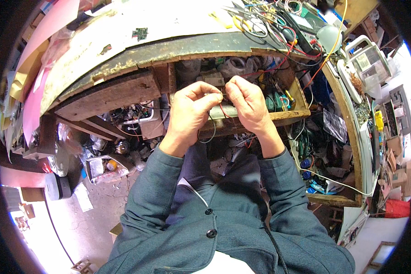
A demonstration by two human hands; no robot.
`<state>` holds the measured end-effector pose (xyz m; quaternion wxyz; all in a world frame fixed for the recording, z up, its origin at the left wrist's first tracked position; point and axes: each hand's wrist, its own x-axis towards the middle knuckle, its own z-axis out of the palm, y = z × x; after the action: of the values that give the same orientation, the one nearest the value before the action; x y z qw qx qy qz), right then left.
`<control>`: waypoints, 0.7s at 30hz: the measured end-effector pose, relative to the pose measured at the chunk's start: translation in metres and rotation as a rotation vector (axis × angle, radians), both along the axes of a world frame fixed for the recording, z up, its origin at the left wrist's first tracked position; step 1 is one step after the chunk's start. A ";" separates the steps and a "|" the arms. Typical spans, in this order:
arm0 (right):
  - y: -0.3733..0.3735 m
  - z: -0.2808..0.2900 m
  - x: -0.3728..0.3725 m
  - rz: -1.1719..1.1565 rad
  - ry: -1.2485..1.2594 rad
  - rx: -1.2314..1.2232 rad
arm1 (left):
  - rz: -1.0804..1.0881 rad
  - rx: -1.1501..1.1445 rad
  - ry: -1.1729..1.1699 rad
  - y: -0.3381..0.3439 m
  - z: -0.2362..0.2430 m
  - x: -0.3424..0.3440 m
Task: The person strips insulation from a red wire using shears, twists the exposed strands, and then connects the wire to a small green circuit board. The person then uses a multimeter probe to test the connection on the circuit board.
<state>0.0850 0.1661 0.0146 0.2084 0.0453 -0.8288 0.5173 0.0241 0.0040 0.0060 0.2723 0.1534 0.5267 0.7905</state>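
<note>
Close together over an open wooden drawer (301,112), both my hands are closed in a pinch. My left hand (192,109) holds a thin wire between thumb and forefinger, and a grey-green wire (213,130) loops down beneath it. A short red wire (223,111) hangs between the hands. My right hand (250,102) has its fingertips pinched at the wire's end, almost touching the left fingertips. The exact joint of the wires is too small to make out and is partly covered by the fingers.
On the worn workbench (178,48) lie a small green circuit board (139,34) and tangled cables (255,27). Clutter fills a wooden-framed bin (358,173) at the right. A box with loose items (106,168) stands on the floor at left.
</note>
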 end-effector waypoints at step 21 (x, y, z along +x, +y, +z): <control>0.000 -0.007 -0.007 0.005 0.207 0.138 | -0.031 0.018 -0.048 0.001 -0.003 -0.004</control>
<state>0.0782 0.1662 0.0076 0.2879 0.1147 -0.8364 0.4521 0.0205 0.0053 0.0028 0.2954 0.1452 0.5104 0.7944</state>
